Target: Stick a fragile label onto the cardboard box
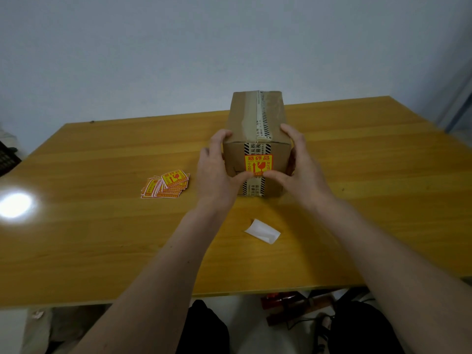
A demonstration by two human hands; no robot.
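A taped brown cardboard box (256,116) stands in the middle of the wooden table. An orange and yellow fragile label (258,163) lies flat on its near face, over the striped tape. My left hand (217,167) wraps the box's left side, thumb pressed at the label's lower left edge. My right hand (301,164) wraps the right side, thumb pressed at the label's lower right edge. Both thumbs cover the label's bottom strip.
A loose pile of several more fragile labels (167,186) lies left of the box. A curled white backing paper (263,231) rests on the table (102,226) nearer to me. A wall rises behind the far edge. Clutter sits on the floor under the near edge.
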